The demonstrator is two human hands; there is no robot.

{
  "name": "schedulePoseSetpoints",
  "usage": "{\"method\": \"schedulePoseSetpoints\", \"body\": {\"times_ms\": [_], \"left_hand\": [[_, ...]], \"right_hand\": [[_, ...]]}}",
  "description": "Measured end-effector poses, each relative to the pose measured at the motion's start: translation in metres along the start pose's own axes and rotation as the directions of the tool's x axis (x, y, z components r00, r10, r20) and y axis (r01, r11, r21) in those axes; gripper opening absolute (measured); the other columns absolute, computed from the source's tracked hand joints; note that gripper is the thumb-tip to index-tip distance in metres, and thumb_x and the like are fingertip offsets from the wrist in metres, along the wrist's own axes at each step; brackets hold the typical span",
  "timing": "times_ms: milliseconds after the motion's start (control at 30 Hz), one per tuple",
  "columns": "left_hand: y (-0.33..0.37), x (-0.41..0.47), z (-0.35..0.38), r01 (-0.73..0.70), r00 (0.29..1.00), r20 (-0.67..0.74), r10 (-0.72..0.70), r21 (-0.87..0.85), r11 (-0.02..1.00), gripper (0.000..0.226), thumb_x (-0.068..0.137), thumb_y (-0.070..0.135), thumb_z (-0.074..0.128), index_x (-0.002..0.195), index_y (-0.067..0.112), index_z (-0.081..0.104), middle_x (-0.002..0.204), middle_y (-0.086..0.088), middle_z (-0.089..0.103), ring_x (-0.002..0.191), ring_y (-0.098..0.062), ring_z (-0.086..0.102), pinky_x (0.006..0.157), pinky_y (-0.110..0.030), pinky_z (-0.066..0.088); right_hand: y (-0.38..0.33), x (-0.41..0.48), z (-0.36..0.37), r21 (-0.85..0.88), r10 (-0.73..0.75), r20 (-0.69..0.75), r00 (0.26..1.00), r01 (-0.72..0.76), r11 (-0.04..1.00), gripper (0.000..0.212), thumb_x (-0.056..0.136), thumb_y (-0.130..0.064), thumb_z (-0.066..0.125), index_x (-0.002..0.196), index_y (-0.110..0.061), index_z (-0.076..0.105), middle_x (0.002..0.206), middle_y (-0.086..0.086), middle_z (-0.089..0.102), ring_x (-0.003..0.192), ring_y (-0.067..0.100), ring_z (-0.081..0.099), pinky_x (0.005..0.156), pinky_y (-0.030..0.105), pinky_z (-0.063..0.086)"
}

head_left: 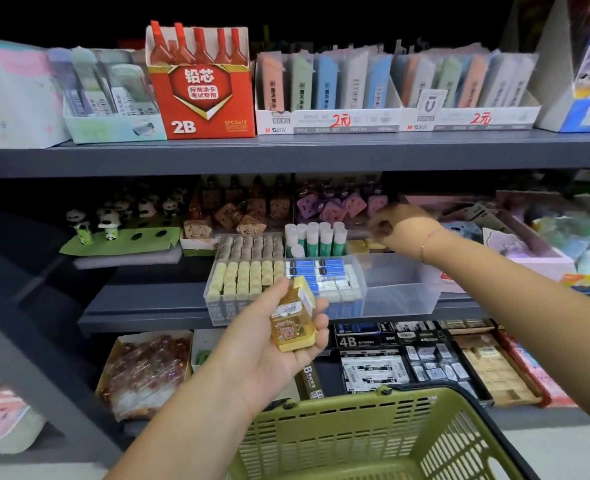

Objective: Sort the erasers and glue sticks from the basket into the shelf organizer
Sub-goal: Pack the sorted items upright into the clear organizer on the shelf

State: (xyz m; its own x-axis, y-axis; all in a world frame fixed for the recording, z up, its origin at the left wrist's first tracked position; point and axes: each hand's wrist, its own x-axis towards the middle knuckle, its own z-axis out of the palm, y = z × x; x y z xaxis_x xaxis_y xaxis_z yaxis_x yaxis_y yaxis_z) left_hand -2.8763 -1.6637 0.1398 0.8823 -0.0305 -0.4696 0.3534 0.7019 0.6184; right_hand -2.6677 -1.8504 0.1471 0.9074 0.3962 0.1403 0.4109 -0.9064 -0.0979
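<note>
1. green basket (pixel 373 438) sits lowest, right under the camera; its inside is mostly cut off by the frame edge, so I can't tell what is left in it.
2. left hand (pixel 269 344) is palm up, fingers curled round a small stack of yellow erasers (pixel 293 317); it's held above the basket and in front of the shelf, not yet placed.
3. right hand (pixel 401 230) reaches to the back right compartment of the clear organizer (pixel 401 299); fingers are curled down but blurred; can't tell if they pinch anything.
4. done, as far as visible: glue sticks (pixel 321 237) stand upright in a back compartment; blue-and-white erasers (pixel 324 275) fill the front compartment just beside them; a few loose yellow erasers (pixel 362 245) lie in the back right, under the right hand.
5. left: the stack in the left hand, plus whatever the basket holds; the front right compartment shows nothing inside; my read is well along, not finished.
6. hidden or unclear: the right hand covers most of the back right compartment, so no count there; print on the held erasers is unreadable; the cream blocks (pixel 245 275) touch the organizer's left side, and I can't tell if that box belongs to it.
</note>
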Motion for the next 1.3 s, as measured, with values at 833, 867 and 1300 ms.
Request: {"method": "schedulePoseSetpoints", "body": {"times_ms": [833, 867, 1300], "left_hand": [[-0.004, -0.009, 0.002, 0.096, 0.972, 0.211, -0.101, 0.033, 0.995, 0.05, 0.081, 0.03, 0.059, 0.119, -0.004, 0.058, 0.109, -0.023, 0.069, 0.063, -0.022, 0.061, 0.052, -0.026, 0.051], [-0.003, -0.008, 0.001, 0.091, 0.976, 0.195, -0.096, 0.033, 0.995, 0.052, 0.082, 0.03, 0.058, 0.12, -0.004, 0.057, 0.108, -0.023, 0.069, 0.062, -0.022, 0.061, 0.052, -0.026, 0.052], [-0.002, -0.003, -0.002, 0.084, 0.987, 0.138, -0.085, 0.013, 0.996, 0.047, 0.086, 0.029, 0.058, 0.121, -0.003, 0.057, 0.103, -0.024, 0.07, 0.06, -0.024, 0.062, 0.051, -0.027, 0.052]], "right_hand": [[-0.026, -0.076, -0.025, 0.969, 0.013, 0.029, 1.0, -0.031, 0.245, 0.039, 0.069, -0.017, 0.082, 0.101, -0.007, 0.062, 0.094, 0.013, 0.072, 0.071, 0.022, 0.069, 0.061, 0.024, 0.055], [-0.012, -0.063, -0.028, 0.928, 0.106, -0.008, 0.994, -0.032, 0.37, 0.036, 0.071, -0.012, 0.08, 0.1, -0.005, 0.061, 0.087, 0.014, 0.071, 0.068, 0.024, 0.067, 0.058, 0.026, 0.055], [0.014, 0.012, 0.004, -0.205, 0.102, 0.235, 0.967, -0.053, 0.977, 0.031, 0.094, -0.039, 0.053, 0.099, -0.011, 0.065, 0.107, 0.011, 0.066, 0.09, 0.026, 0.06, 0.073, 0.025, 0.043]]}}
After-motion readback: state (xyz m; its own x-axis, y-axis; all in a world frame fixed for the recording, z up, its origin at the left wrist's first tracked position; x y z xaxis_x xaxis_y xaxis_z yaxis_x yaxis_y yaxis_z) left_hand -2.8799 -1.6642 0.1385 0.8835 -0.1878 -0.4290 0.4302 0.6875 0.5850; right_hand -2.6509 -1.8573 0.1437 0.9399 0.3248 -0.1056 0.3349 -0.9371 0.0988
